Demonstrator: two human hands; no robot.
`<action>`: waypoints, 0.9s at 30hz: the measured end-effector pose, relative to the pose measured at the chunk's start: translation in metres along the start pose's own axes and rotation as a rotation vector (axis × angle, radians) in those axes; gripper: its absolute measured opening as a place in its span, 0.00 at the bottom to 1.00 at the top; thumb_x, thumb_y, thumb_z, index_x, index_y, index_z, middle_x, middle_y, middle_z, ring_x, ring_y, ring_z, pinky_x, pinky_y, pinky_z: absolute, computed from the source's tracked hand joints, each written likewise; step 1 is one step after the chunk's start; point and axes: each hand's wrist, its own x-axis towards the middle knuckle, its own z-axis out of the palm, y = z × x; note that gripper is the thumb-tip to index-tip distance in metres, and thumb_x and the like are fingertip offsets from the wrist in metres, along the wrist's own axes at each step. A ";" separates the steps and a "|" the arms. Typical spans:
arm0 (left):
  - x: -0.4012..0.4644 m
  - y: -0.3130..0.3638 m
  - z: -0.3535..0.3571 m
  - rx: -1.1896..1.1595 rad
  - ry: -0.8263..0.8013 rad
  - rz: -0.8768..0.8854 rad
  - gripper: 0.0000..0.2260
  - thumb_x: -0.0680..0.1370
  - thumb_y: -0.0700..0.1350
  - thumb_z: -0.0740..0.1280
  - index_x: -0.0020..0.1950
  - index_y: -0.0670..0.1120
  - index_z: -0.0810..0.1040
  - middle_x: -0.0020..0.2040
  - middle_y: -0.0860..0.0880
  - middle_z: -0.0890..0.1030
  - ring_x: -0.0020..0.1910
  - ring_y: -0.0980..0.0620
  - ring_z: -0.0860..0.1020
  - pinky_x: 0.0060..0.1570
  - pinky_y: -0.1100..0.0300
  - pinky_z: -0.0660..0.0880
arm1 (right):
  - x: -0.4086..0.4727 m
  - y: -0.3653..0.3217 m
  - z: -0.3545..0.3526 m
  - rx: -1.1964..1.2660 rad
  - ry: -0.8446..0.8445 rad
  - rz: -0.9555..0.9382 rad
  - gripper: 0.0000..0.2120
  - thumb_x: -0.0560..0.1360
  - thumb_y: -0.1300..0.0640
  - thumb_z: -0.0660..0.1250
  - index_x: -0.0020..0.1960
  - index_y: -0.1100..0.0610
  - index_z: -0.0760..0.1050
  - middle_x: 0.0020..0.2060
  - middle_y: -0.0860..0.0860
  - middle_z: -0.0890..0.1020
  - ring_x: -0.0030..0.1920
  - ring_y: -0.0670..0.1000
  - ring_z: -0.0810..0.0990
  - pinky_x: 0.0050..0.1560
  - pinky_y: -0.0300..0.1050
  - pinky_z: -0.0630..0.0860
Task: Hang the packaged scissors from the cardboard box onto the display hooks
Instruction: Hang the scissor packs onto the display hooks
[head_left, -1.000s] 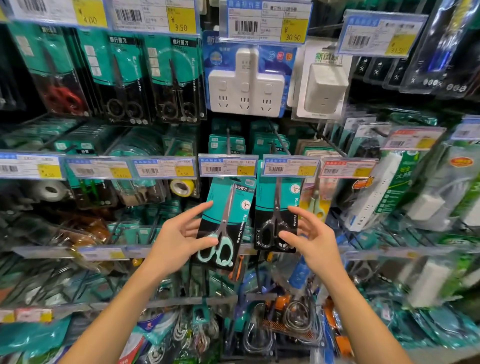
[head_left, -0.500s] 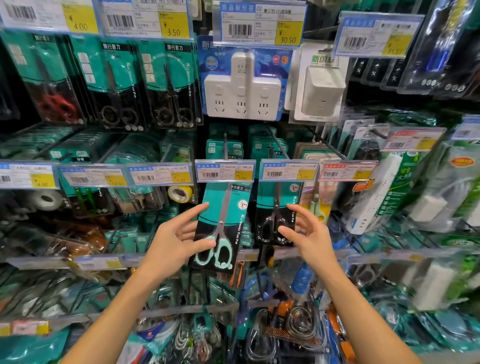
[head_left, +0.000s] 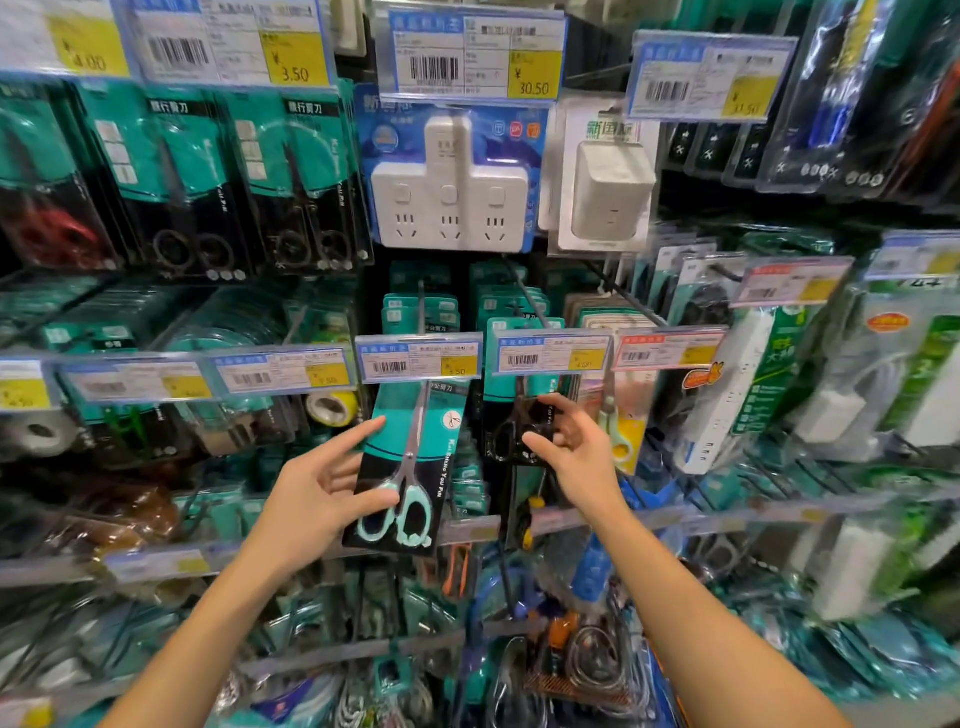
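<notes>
My left hand (head_left: 322, 499) pinches a packaged pair of scissors (head_left: 415, 447) with mint handles, thumb on the front near the handles and index finger along the left edge. The top of the pack sits behind the price tag (head_left: 420, 359) at the end of a display hook (head_left: 421, 306). My right hand (head_left: 579, 457) grips the right edge of a hanging pack of black-handled scissors (head_left: 511, 436), thumb on its front. The cardboard box is out of view.
Rows of hooks carry more scissor packs (head_left: 306, 182) at the upper left, white power adapters (head_left: 449, 182) above centre and power strips (head_left: 727, 395) at the right. Tape rolls (head_left: 332, 408) hang at the left. Lower hooks hold tools and rings (head_left: 587, 654).
My right hand has moved left and closed on the black-handled pack. My left hand has raised the mint-handled pack slightly towards the price tag.
</notes>
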 end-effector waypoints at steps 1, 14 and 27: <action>0.001 -0.001 -0.002 -0.004 -0.003 0.002 0.33 0.66 0.47 0.78 0.66 0.68 0.72 0.64 0.54 0.80 0.67 0.50 0.75 0.66 0.45 0.72 | 0.003 0.001 0.003 0.012 0.007 0.003 0.20 0.73 0.69 0.71 0.61 0.53 0.75 0.50 0.48 0.83 0.38 0.42 0.78 0.47 0.36 0.77; 0.008 0.002 -0.005 0.014 0.013 -0.001 0.33 0.65 0.45 0.78 0.64 0.69 0.73 0.63 0.55 0.80 0.66 0.56 0.75 0.66 0.49 0.73 | 0.041 0.023 0.018 -0.008 0.018 -0.003 0.19 0.75 0.67 0.69 0.61 0.51 0.73 0.47 0.53 0.84 0.46 0.44 0.83 0.47 0.37 0.78; 0.001 0.011 0.003 -0.064 0.033 -0.065 0.33 0.65 0.44 0.77 0.63 0.69 0.73 0.56 0.58 0.83 0.61 0.56 0.79 0.65 0.52 0.74 | 0.024 0.034 0.031 -0.299 0.134 0.096 0.23 0.77 0.57 0.68 0.68 0.43 0.68 0.63 0.49 0.77 0.63 0.49 0.75 0.64 0.49 0.73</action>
